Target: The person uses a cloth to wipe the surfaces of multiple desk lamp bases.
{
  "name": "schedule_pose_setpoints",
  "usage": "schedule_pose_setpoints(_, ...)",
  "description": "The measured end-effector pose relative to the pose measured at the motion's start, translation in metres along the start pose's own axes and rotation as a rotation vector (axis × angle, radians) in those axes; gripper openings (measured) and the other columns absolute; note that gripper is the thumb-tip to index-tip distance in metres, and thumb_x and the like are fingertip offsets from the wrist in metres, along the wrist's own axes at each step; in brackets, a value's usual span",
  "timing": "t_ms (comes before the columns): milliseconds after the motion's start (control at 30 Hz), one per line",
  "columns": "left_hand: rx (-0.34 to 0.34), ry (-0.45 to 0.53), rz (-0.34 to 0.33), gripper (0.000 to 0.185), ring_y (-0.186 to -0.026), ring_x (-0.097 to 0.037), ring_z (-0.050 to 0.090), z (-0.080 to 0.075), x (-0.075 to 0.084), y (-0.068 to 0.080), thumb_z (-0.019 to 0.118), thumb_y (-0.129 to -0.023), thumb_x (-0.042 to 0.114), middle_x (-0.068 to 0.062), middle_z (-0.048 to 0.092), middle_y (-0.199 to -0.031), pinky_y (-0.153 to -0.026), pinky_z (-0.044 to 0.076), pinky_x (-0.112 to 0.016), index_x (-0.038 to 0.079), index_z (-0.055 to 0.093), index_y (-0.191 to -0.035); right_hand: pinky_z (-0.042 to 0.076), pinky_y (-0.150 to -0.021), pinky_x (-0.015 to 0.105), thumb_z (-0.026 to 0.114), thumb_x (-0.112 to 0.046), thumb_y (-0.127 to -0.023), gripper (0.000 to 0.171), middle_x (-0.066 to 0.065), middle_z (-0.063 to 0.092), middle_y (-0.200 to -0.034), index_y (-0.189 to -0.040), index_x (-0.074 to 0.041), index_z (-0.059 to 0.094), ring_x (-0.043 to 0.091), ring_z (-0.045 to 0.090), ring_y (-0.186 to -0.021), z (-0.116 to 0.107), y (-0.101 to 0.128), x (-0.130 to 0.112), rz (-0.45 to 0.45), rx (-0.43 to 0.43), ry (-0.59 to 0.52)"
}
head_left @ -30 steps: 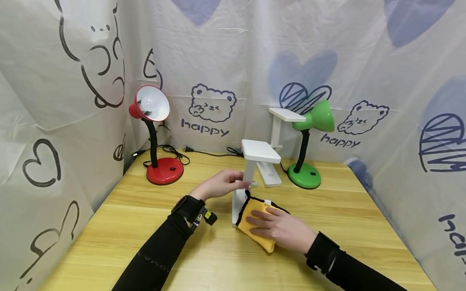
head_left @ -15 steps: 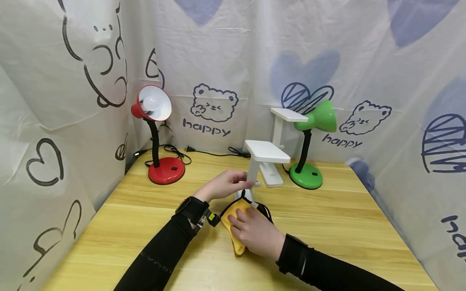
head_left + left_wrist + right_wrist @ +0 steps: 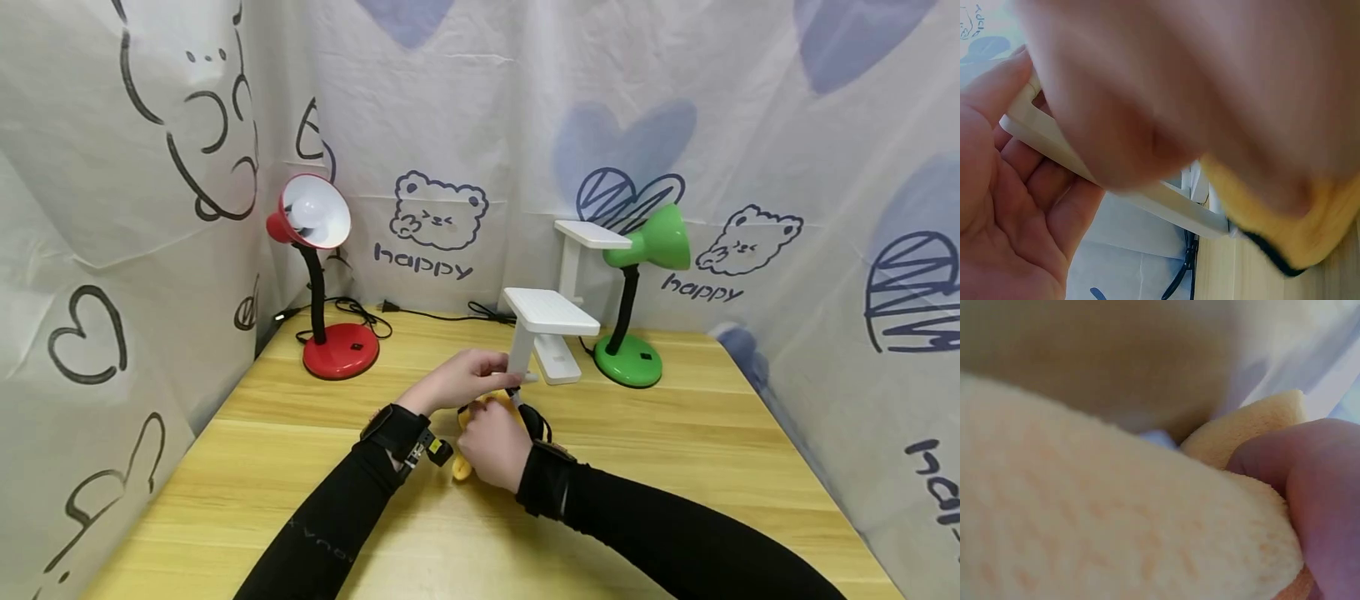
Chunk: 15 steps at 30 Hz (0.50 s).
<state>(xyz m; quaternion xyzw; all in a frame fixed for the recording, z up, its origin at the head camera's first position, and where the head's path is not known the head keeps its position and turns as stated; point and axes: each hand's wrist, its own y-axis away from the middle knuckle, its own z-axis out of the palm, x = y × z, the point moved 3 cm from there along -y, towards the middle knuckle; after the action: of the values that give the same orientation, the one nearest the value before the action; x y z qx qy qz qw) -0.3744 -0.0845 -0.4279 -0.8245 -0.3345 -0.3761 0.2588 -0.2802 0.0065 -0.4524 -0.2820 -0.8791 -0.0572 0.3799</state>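
Note:
A white desk lamp (image 3: 551, 311) with a flat top panel stands mid-table. My left hand (image 3: 461, 383) grips its upright post, thumb on one side and fingers behind, as the left wrist view shows on the white post (image 3: 1191, 215). Bunched in my right hand (image 3: 495, 442) is a yellow cleaning cloth (image 3: 461, 468) with black edging, held low against the post just below the left hand. Folds of the fuzzy cloth (image 3: 1085, 506) fill much of the right wrist view, pinched near the thumb. Both hands and the cloth hide the lamp's base.
Behind it stands a second white lamp (image 3: 592, 236), its base (image 3: 557, 360) on the table. A green lamp (image 3: 628, 362) is at the back right and a red lamp (image 3: 340, 350) at the back left. Black cords (image 3: 442, 317) run along the back edge, before a printed curtain (image 3: 442, 100).
My right hand has moved left and up toward the post, and the cloth that lay spread under it is now bunched in its fingers. The left hand keeps its grip on the post.

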Motion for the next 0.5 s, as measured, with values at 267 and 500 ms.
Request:
schedule_pose_setpoints(267,0.001,-0.014,0.002,0.029,-0.1,-0.014,0.069,0.001,0.0,-0.002,0.061,-0.098,0.054,-0.001,0.077,-0.11,-0.088,0.053,-0.035,0.036,0.071,-0.118,0.032,-0.056,0.028,0.068,-0.028,-0.09,0.026,-0.006,0.063,-0.063,-0.065,-0.021,0.071,0.01,0.055,-0.06,0.018,-0.019,0.008,0.049,0.044,0.002)
schedule_pose_setpoints(500,0.0,-0.014,0.004,0.026,-0.099,-0.015,0.068,-0.001,-0.001,-0.001,0.061,-0.098,0.053,-0.003,0.077,-0.109,-0.09,0.053,-0.038,0.036,0.071,-0.116,0.044,-0.063,0.026,0.066,-0.03,-0.093,0.021,-0.003,0.074,-0.082,-0.081,-0.018,0.078,0.01,0.062,-0.07,0.022,-0.026,0.007,0.088,0.039,-0.014)
